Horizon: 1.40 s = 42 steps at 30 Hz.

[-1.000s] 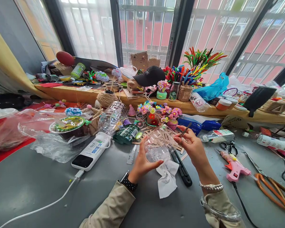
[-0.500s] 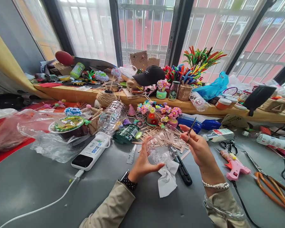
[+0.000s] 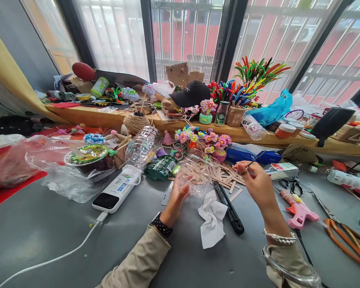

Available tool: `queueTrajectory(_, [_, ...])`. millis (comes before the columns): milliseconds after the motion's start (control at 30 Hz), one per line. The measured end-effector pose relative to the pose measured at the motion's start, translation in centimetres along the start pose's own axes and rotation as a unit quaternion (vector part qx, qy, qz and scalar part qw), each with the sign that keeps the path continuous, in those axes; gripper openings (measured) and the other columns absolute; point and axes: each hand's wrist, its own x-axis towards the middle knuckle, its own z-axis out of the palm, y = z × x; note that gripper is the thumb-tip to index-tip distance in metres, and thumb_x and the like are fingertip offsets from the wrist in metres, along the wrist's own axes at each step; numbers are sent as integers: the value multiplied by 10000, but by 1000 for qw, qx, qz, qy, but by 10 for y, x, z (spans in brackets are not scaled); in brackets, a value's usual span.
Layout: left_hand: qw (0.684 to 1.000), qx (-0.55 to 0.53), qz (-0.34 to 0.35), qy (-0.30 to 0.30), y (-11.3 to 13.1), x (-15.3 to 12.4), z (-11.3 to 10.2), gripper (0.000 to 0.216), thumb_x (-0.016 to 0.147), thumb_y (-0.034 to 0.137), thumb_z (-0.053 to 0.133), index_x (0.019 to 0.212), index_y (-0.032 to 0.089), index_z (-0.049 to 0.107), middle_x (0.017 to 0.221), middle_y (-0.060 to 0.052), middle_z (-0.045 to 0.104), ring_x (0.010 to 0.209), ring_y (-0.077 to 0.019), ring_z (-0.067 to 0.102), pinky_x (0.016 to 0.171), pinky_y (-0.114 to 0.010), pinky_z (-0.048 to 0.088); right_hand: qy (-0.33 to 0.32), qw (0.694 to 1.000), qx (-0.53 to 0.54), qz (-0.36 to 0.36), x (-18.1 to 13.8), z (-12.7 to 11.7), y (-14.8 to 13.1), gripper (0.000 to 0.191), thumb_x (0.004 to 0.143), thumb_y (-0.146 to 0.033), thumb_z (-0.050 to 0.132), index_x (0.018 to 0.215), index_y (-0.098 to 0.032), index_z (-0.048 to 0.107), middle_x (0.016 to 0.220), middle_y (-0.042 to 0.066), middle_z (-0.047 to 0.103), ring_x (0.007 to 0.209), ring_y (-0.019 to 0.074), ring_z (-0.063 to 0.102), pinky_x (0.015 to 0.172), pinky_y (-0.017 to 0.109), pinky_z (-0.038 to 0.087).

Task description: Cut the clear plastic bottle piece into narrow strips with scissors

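Observation:
My left hand (image 3: 177, 197) is curled round a clear plastic bottle piece (image 3: 195, 186), whose see-through edges are hard to make out. In my right hand (image 3: 253, 180) a slim, dark, pointed metal tool (image 3: 256, 159) is pinched, its tip pointing up and to the right; the fingers cover its other end, so I cannot tell its exact kind. The two hands are apart. Between them on the table lie a crumpled white tissue (image 3: 213, 224) and a black-handled utility knife (image 3: 232, 216). Wooden craft sticks (image 3: 225, 176) are scattered just behind the plastic piece.
To the right are a pink glue gun (image 3: 300, 210), small black pliers (image 3: 292, 186) and orange-handled scissors (image 3: 348, 244). A white device (image 3: 118, 192) with a cable sits left, beside a lidded bowl (image 3: 87, 156). Twine, pipe cleaners and a black cap (image 3: 192, 94) line the back ledge.
My left hand has moved slightly left and turned, its thumb now tucked nearer the fingers, with the plastic piece. My right hand has shifted right, and its tool tilts further right.

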Motion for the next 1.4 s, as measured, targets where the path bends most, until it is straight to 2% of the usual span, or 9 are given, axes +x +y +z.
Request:
queueTrajectory(133, [996,-83,-36,25,5,1,-1,980,582,659,624,1336,170,232,1274,-192,477,1048,-301,578,927,-453,422,-161,985,-41,45,-4,-4,-1,762,644,-856,262,606,-182,617,664,90,614,636,224,577,561,336,448])
queueTrajectory(267, [995,-92,-30,8,4,2,-1,951,588,587,669,1347,211,237,1302,-171,472,1127,-310,534,974,-463,382,-398,912,65,80,-10,8,-2,690,638,-822,383,629,-176,624,641,66,638,598,195,595,521,298,463])
queueTrajectory(333, [996,-86,-18,-4,3,0,-1,932,575,518,711,1344,249,257,1356,-145,428,1226,-307,446,1014,-454,346,-374,912,122,114,-10,20,-1,682,614,-813,437,717,-172,648,753,83,663,711,226,628,571,320,505])
queueTrajectory(400, [997,-70,-6,-19,2,-1,0,915,565,494,725,1336,266,288,1402,-123,376,1302,-299,347,1045,-441,313,-275,937,162,143,-11,35,2,749,590,-822,448,884,-166,655,942,126,661,898,284,620,664,381,529])
queueTrajectory(567, [996,74,11,-42,-3,-1,1,947,518,609,701,1311,211,368,1422,-142,338,1351,-329,228,1090,-465,224,-212,943,242,87,-15,63,6,909,485,-733,650,1193,-177,526,1278,168,519,1133,336,519,918,468,439])
queueTrajectory(800, [981,187,59,-3,24,6,-2,1293,398,572,778,1410,186,73,1464,-220,173,1362,-367,162,1077,-506,215,-175,967,172,64,-19,62,-2,820,551,-566,724,1219,-162,474,1229,159,561,1132,308,527,954,455,410])
queueTrajectory(1000, [941,322,102,8,65,11,9,998,506,402,797,1355,208,307,1438,-168,298,1333,-352,246,1075,-524,188,-206,977,19,-52,-22,59,-8,894,535,-547,740,1275,-148,436,1286,173,510,1197,324,464,1000,464,359])
queueTrajectory(1200, [946,324,13,6,61,12,12,929,495,374,790,1308,181,384,1259,-180,465,1097,-341,506,916,-491,409,-227,970,-29,-80,-21,60,2,969,510,-508,764,1322,-132,392,1320,207,462,1225,344,428,1020,493,327])
queueTrajectory(1400, [937,349,-10,6,58,12,8,978,452,387,804,1316,174,396,1293,-195,408,1112,-360,480,934,-496,391,-253,961,-28,-110,-20,59,5,982,526,-488,767,1352,-145,362,1335,201,446,1249,338,399,1033,485,315])
